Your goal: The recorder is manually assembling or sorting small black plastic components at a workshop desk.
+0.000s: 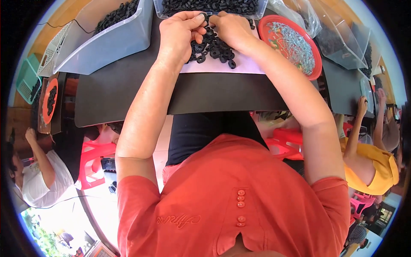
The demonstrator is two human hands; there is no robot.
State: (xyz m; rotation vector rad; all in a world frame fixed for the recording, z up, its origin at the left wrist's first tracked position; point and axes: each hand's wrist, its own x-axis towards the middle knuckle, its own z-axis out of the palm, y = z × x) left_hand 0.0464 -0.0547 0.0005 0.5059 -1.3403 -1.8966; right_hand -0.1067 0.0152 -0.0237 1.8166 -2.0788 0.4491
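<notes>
At the far middle of the dark table, my left hand (pixel 177 34) pinches a small black part between thumb and fingertips; its exact shape is mostly hidden. Close beside it, my right hand (pixel 233 31) has its fingers curled together at the pile's far side, and what they hold, if anything, cannot be made out. Between and below both hands lies a loose pile of small black ring-shaped parts (pixel 219 50) on a white sheet (pixel 252 67). To the right, a round red tray (pixel 317 64) holds many tiny silvery pieces (pixel 295 49).
Clear plastic bins of black parts stand at the far left (pixel 102 49), straight ahead (pixel 257 15) and far right (pixel 342 53). A crumpled plastic bag (pixel 306 17) touches the right side. Red stools (pixel 92 165) stand below table height. Other people sit at left (pixel 45 175) and right (pixel 372 167).
</notes>
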